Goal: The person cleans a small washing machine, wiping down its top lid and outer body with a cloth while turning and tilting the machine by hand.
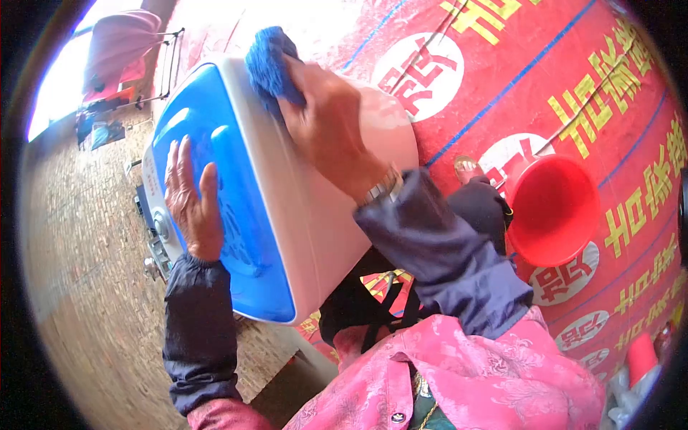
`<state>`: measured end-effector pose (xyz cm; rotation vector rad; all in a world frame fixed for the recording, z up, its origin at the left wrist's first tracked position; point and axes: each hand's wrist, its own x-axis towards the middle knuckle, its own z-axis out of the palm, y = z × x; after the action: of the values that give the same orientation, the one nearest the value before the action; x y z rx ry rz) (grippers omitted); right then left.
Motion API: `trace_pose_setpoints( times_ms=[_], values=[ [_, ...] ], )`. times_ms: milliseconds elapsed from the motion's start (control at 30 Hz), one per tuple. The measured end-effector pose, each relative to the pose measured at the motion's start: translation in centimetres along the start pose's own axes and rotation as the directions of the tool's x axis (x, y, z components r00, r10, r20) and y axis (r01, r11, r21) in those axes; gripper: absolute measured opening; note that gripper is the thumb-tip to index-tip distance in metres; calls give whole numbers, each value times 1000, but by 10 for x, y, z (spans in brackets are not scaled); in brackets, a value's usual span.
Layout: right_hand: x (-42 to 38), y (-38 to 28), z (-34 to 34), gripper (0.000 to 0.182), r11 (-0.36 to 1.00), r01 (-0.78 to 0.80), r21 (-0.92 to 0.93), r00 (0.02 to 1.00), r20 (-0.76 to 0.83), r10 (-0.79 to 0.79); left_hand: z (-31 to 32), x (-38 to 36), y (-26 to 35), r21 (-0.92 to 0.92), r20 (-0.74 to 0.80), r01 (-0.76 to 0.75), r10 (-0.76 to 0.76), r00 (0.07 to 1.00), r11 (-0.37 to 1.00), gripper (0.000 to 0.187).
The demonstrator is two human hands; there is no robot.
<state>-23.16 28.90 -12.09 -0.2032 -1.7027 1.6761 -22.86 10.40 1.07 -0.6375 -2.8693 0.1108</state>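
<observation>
A small washing machine (pixel 322 215) with a white body stands tilted in the view, its blue lid (pixel 254 193) facing left. My left hand (pixel 192 197) lies flat on that lid, fingers stretched out. A crumpled blue cloth (pixel 271 63) is gripped in my right hand (pixel 322 118), which presses it to the white side near the upper corner. A metal watch band (pixel 383 185) circles my right wrist. Part of the control panel with a round knob (pixel 161 226) shows beyond my left hand.
A red bucket (pixel 562 211) is at the right, its mouth toward me. Red sheeting (pixel 494 86) with yellow characters covers the ground there. Brick paving (pixel 86 236) spreads on the left. Clothes hang on a rack (pixel 172 64) at the upper left. Clear plastic bottles (pixel 627 398) lie lower right.
</observation>
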Motion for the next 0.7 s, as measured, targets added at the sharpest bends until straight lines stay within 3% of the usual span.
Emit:
trace_pose_setpoints(
  times_ms=[67,133,200,267,333,467,533,700],
  values=[
    [13,47,25,27,998,-2,-58,996,-88,-4,1,1,2,13,23,10,-11,1000,1000,59],
    [10,91,25,19,960,-249,-125,968,-4,250,0,3,4,24,37,19,-20,999,1000,59],
    [-22,158,22,21,922,-350,-167,934,16,358,0,3,6,26,48,29,-30,998,999,59],
    [-59,191,1,22,769,-514,-378,830,5,558,2,6,6,23,40,25,-26,999,999,58],
    [-97,216,-13,26,655,-556,-512,787,-71,613,2,7,4,13,48,19,-20,999,1000,58],
    [-128,224,-29,26,585,-566,-581,748,-64,660,2,9,0,27,33,6,-7,999,1000,57],
    [-138,211,-33,20,554,-561,-614,745,-84,662,3,10,0,17,19,4,-4,1000,1000,57],
    [-156,161,-54,27,557,-589,-586,720,-67,691,3,12,-4,10,-19,22,-22,1000,1000,59]
  ],
)
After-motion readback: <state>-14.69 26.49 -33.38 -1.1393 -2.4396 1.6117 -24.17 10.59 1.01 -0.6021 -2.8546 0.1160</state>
